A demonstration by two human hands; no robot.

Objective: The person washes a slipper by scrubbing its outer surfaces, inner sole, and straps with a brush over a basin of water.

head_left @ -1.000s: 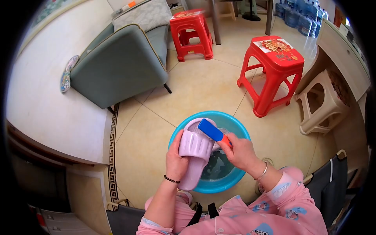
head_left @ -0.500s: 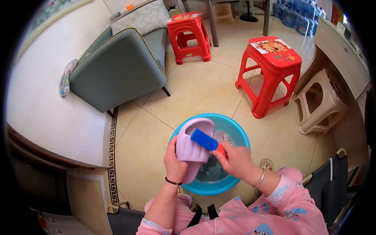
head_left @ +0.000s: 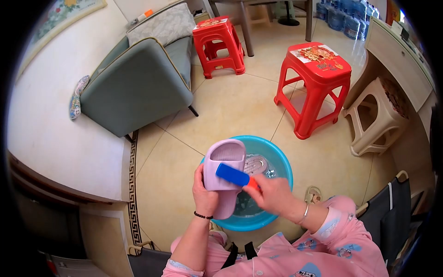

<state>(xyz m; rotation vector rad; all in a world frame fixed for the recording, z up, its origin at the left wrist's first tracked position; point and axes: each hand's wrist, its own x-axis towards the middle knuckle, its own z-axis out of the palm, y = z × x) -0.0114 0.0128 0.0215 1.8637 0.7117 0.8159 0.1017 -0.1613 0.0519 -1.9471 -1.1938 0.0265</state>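
Observation:
A light purple slipper is held in my left hand, its strap facing up and its open toe pointing away from me. My right hand grips the red handle of a brush with a blue back, whose head lies over the slipper's strap; its bristles are hidden. Below both hands is a turquoise basin with water in it. Another slipper lies in the basin, partly covered by the held one.
Two red stools stand beyond the basin. A beige stool is under the desk at right. A grey-green armchair stands at left, and blue water bottles are at the back right.
The brush has moved left and toward me, from the slipper's toe end onto its strap. The held slipper has shifted slightly left, and more of the slipper in the basin shows.

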